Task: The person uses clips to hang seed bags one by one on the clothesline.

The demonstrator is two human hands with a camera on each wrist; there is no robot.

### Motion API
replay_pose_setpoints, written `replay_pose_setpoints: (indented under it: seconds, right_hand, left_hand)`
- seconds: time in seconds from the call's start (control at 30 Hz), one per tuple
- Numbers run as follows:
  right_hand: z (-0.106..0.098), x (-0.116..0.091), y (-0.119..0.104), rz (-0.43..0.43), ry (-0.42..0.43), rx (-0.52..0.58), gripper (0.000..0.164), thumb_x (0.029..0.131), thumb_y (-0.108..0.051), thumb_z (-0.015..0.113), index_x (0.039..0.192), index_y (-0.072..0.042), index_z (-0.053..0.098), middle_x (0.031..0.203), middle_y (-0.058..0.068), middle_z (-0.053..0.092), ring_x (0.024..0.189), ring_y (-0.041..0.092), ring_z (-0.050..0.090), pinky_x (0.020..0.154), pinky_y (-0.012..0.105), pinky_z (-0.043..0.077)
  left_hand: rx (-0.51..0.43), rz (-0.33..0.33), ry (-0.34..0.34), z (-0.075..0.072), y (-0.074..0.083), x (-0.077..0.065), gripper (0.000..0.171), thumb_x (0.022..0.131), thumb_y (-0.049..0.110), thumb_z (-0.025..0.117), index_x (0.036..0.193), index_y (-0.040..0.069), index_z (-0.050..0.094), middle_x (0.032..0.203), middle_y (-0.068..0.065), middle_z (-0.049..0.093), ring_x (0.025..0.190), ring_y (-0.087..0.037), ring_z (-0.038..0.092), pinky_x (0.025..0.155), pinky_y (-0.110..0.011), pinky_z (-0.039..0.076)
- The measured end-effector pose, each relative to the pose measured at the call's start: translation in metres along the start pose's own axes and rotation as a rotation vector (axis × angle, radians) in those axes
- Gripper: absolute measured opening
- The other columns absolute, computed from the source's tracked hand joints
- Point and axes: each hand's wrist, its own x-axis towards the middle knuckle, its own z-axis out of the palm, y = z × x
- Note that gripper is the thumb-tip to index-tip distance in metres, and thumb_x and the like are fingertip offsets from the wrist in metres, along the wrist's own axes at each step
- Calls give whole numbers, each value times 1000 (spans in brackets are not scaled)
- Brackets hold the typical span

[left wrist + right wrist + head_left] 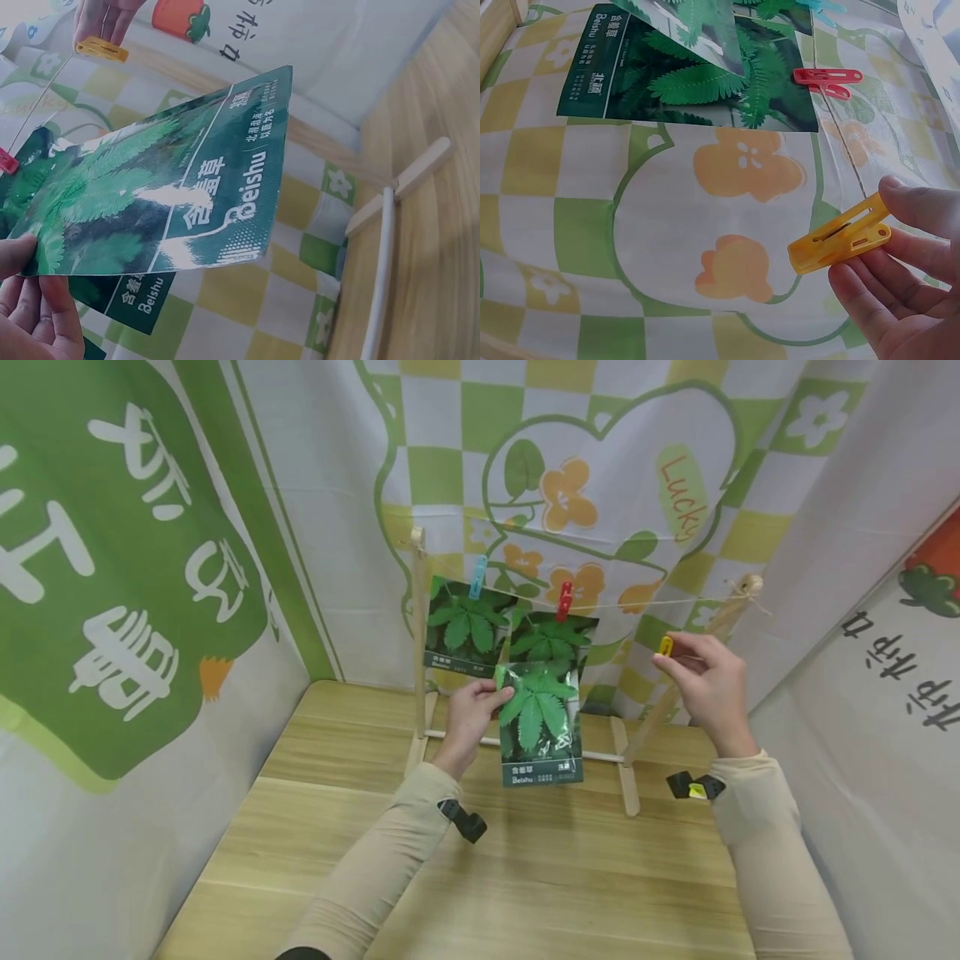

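My left hand (474, 714) pinches a green seed packet (542, 727) by its upper left edge, in front of the line. Two like packets hang on the thin string (637, 604): the left packet (457, 635) under a blue clothespin (477, 578), the other packet (697, 82) under a red clothespin (565, 600). The held packet partly covers the middle one. To the right, my right hand (708, 681) pinches a yellow clothespin (840, 234) between thumb and fingers, just below the string near the right post. In the right wrist view the clothespin overlaps the string.
A wooden frame with a left post (420, 643), a right post (697, 660) and a white bottom rod (381, 277) stands on the wood-grain table (570, 877). Behind it hangs a checkered curtain (435, 410). Printed cloths line the left and right sides.
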Motion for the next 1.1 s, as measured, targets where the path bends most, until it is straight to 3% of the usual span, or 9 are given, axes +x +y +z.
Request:
replay_pose_setpoints:
  seconds: [0.33, 0.57, 0.63, 0.73, 0.83, 0.97, 1.1]
  right_hand:
    - [-2, 9, -5, 5, -3, -33, 33, 83, 1, 74, 114, 9, 66, 102, 23, 65, 86, -11, 60, 80, 5, 50]
    - [-4, 18, -10, -31, 5, -40, 32, 83, 1, 74, 112, 8, 67, 101, 23, 66, 84, -14, 60, 78, 5, 50]
    - [-5, 21, -11, -37, 10, -34, 31, 82, 0, 75, 112, 8, 67, 98, 16, 68, 83, -14, 60, 78, 5, 50]
    - [-7, 24, -11, -46, 22, -9, 30, 82, 2, 75, 111, 7, 68, 94, -5, 68, 82, -13, 61, 77, 6, 51]
    - [-9, 28, -12, -57, 32, 19, 30, 81, 3, 75, 110, 8, 68, 91, -22, 64, 81, -12, 63, 76, 7, 52]
    - [-13, 33, -15, -59, 33, 53, 31, 81, 4, 75, 110, 10, 67, 89, -26, 64, 81, -11, 64, 76, 7, 52]
    - [-16, 39, -20, -42, 31, 73, 31, 81, 4, 74, 111, 10, 67, 89, -25, 64, 82, -10, 64, 76, 7, 52]
  left_hand:
    - [-14, -64, -26, 1, 9, 7, 26, 88, 20, 73, 108, 4, 67, 95, -3, 71, 76, -9, 60, 83, -31, 54]
    - [-31, -44, -55, 2, 15, 10, 25, 89, 17, 71, 109, 2, 67, 99, -3, 66, 79, -10, 59, 86, -36, 53]
    - [-32, -36, -65, 2, 17, 10, 25, 89, 16, 71, 109, 1, 67, 100, -4, 65, 80, -10, 58, 89, -39, 52]
    - [-27, -30, -78, 5, 19, 10, 26, 89, 16, 71, 109, 0, 67, 100, -5, 66, 80, -9, 59, 93, -43, 52]
    - [-25, -25, -84, 9, 23, 11, 26, 89, 15, 71, 109, 0, 67, 97, -4, 67, 77, -8, 60, 85, -35, 55]
    - [-30, -26, -85, 15, 27, 11, 26, 88, 14, 72, 109, 0, 67, 94, -5, 70, 74, -7, 60, 73, -24, 53]
    - [-39, -21, -96, 17, 30, 11, 25, 88, 14, 72, 109, 0, 67, 95, -7, 72, 71, -8, 60, 74, -27, 54]
